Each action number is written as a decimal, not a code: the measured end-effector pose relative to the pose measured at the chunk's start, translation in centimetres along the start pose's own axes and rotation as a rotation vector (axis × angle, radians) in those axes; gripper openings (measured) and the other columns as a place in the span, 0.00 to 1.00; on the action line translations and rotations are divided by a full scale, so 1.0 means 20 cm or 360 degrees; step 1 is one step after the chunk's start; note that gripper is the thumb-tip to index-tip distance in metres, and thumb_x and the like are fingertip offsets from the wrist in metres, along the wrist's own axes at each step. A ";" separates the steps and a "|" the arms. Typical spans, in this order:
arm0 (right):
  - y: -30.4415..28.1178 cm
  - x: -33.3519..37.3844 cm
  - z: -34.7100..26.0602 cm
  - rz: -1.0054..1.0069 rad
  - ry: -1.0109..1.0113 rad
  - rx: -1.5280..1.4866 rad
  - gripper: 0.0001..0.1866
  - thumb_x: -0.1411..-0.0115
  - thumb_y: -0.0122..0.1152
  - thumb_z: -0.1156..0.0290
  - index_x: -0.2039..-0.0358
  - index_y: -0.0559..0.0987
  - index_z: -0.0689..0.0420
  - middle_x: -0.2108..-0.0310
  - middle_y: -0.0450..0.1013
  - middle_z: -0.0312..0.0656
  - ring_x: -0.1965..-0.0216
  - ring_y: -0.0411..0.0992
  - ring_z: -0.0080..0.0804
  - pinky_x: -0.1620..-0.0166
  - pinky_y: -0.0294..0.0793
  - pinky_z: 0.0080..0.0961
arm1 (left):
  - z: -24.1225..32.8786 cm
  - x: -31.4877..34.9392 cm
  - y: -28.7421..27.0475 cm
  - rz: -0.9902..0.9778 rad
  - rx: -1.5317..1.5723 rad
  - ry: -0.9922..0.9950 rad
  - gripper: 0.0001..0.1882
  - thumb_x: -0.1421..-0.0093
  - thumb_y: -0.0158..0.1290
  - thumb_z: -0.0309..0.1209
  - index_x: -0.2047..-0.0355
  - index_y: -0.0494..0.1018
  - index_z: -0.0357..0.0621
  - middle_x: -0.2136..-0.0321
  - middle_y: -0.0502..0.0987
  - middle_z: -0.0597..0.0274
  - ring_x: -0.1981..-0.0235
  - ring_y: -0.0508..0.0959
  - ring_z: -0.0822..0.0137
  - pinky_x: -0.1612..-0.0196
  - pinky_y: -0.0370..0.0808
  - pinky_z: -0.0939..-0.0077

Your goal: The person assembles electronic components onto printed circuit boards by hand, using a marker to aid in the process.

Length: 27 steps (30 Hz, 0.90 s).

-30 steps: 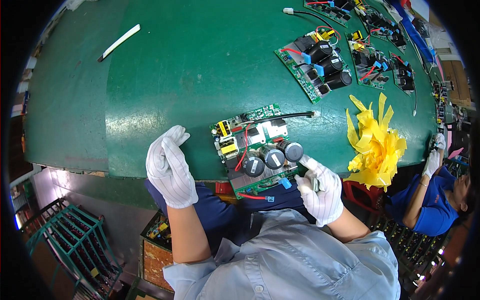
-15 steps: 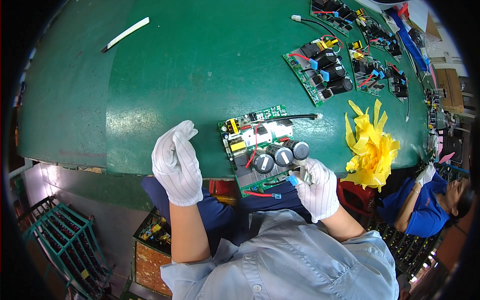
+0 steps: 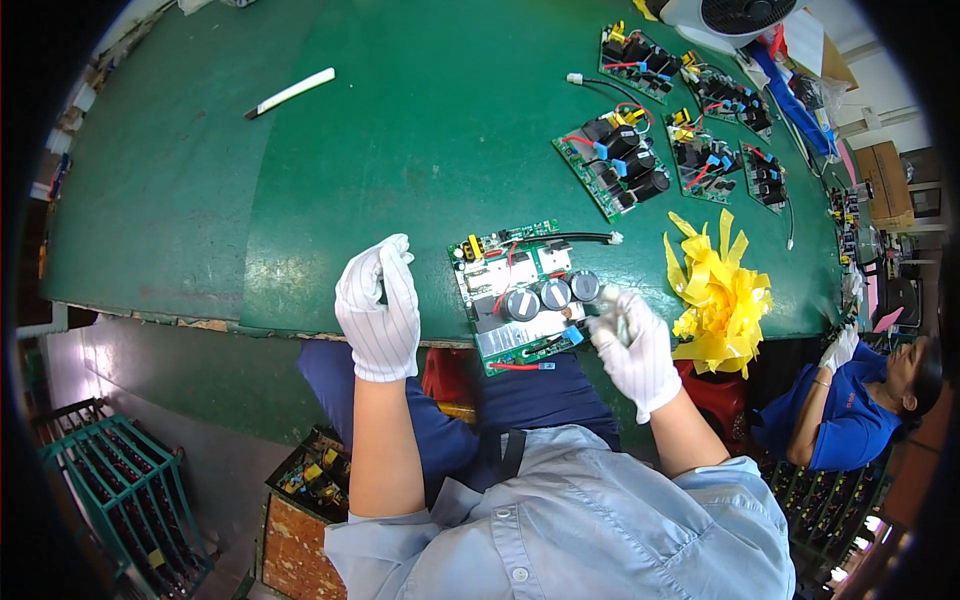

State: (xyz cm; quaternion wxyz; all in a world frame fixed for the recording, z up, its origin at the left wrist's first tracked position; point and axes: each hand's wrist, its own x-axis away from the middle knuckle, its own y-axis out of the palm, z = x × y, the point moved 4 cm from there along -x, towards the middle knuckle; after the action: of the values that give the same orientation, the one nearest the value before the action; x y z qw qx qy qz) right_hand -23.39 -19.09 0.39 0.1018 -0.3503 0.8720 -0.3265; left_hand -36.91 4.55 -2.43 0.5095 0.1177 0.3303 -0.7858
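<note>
A green circuit board (image 3: 497, 335) lies near the table's front edge, tilted a little. Three black round capacitors (image 3: 555, 293) stand on it, with a silver heat sink, yellow parts, a red wire (image 3: 515, 367) and a black cable (image 3: 575, 238) along its far side. My right hand (image 3: 635, 350), in a white striped glove, is at the board's right edge beside the last capacitor and a blue connector (image 3: 572, 335). Its fingers are bent together, and what they grip is hidden. Left of the board, my gloved left hand (image 3: 380, 315) is raised with fingertips pinched; anything in them is too small to tell.
Several similar boards (image 3: 612, 165) lie at the far right. A heap of yellow tape strips (image 3: 720, 300) sits right of my right hand. A white-handled tool (image 3: 290, 94) lies far left, a fan (image 3: 735, 15) stands far right. A co-worker in blue (image 3: 850, 405) is at right.
The blue connector, beside my right fingers before, now lies over the board's edge, and those fingers have shifted slightly up. My left hand has come nearer the board. The whole view has shifted somewhat.
</note>
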 end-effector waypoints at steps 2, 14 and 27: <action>-0.05 -0.04 -0.04 0.0046 0.0035 -0.0060 0.18 0.48 0.61 0.73 0.55 0.72 0.57 0.75 0.74 0.44 0.75 0.75 0.36 0.71 0.73 0.27 | -0.02 -0.01 -0.01 0.0046 0.0150 -0.0158 0.07 0.40 0.48 0.24 0.68 0.76 0.35 0.72 0.78 0.55 0.74 0.79 0.64 0.68 0.75 0.74; 0.00 -0.23 -0.15 -0.0412 -0.0386 0.0602 0.20 0.48 0.54 0.67 0.53 0.70 0.49 0.67 0.75 0.51 0.64 0.73 0.52 0.62 0.74 0.42 | -0.07 0.01 0.05 -0.0012 0.0433 -0.0230 0.09 0.38 0.48 0.25 0.64 0.76 0.32 0.70 0.78 0.54 0.71 0.79 0.67 0.66 0.75 0.76; -0.62 0.05 -0.10 0.0482 -0.0634 0.0387 0.18 0.53 0.60 0.68 0.58 0.73 0.52 0.72 0.75 0.45 0.69 0.75 0.46 0.66 0.74 0.36 | -0.12 -0.02 0.04 -0.0141 0.0437 -0.0355 0.17 0.34 0.43 0.33 0.63 0.73 0.29 0.67 0.77 0.51 0.67 0.79 0.65 0.61 0.77 0.73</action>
State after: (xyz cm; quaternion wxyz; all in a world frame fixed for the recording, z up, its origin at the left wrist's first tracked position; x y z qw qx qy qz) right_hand -18.16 -25.44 10.02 0.3602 -0.2586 0.8316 -0.3345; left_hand -36.39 6.15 -4.40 0.4869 0.0836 0.1663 -0.8534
